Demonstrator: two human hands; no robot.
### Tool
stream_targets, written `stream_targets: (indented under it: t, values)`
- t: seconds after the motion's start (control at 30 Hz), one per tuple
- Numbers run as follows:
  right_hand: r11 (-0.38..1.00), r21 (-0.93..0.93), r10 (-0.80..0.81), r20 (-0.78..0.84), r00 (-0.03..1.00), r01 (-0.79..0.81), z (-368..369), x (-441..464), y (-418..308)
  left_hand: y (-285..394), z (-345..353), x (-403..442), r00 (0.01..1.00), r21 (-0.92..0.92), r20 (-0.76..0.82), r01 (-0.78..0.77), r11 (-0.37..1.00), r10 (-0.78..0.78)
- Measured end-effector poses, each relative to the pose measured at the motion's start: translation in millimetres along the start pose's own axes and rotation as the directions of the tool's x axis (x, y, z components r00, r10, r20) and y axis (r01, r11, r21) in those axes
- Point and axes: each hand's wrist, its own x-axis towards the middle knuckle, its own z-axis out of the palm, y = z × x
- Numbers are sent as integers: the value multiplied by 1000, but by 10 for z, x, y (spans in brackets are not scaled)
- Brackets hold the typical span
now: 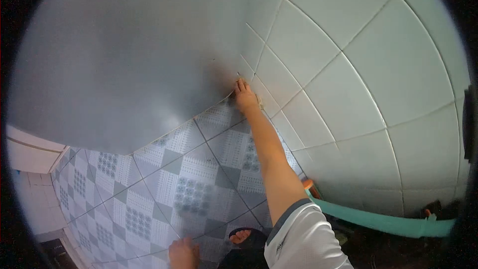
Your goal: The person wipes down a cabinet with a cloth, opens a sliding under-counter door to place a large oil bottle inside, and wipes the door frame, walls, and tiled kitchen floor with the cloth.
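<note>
My right hand reaches far forward, at the end of an outstretched arm. Its fingers are extended close together and touch the lower corner of a large smooth grey panel, where it meets the white tiled wall. What lies under the fingertips is hidden. A small beige patch shows on the wall side of this hand. Low in the view, my left hand hovers over the patterned floor. It is blurred and partly cut off, so its fingers do not show clearly.
My foot in a dark sandal is on the floor, near the bottom centre. A turquoise curved rail with an orange end runs along the lower right, above a dark area. A white cabinet-like block stands at the left.
</note>
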Motion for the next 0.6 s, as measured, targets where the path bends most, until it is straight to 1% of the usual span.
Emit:
stream_targets:
  t: [0.1, 0.17, 0.2, 0.27, 0.33, 0.4, 0.43, 0.5, 0.53, 0.6]
  values:
    - [1000, 25, -3, 38, 999, 2, -65, -51, 85, 88, -42, 112, 1000, 11, -1, -27, 1000, 27]
    - [1000, -19, 19, 28, 999, -18, -108, -238, 116, 155, -145, 195, 998, -17, -23, -53, 998, 53]
    - [998, -57, 40, 27, 999, -38, -119, -432, 115, 181, -188, 203, 997, -44, -36, -73, 996, 72]
    - [1000, -21, -2, -107, 994, -1, -129, -901, 248, 233, -228, 208, 995, -49, -67, -71, 996, 68]
    - [999, 40, 23, -138, 990, -18, -309, -1405, 320, 261, -206, 207, 993, -52, -99, -62, 997, 56]
    - [990, 93, 112, -58, 992, -106, -566, -1864, 308, 259, -165, 172, 994, -35, -87, -73, 997, 70]
    - [990, 96, 113, -56, 992, -107, -552, -2008, 349, 263, -170, 155, 994, -33, -84, -71, 997, 68]
    - [979, 164, 147, -149, 978, -122, -492, -2174, 387, 275, -202, 125, 999, -61, 16, -40, 997, 41]
    - [978, 167, 149, -143, 978, -125, -428, -2155, 372, 266, -209, 91, 999, -58, 23, -37, 998, 38]
    - [954, 292, 168, -315, 934, -73, -276, -1909, 341, 247, -208, 51, 999, -90, -26, -48, 995, 45]
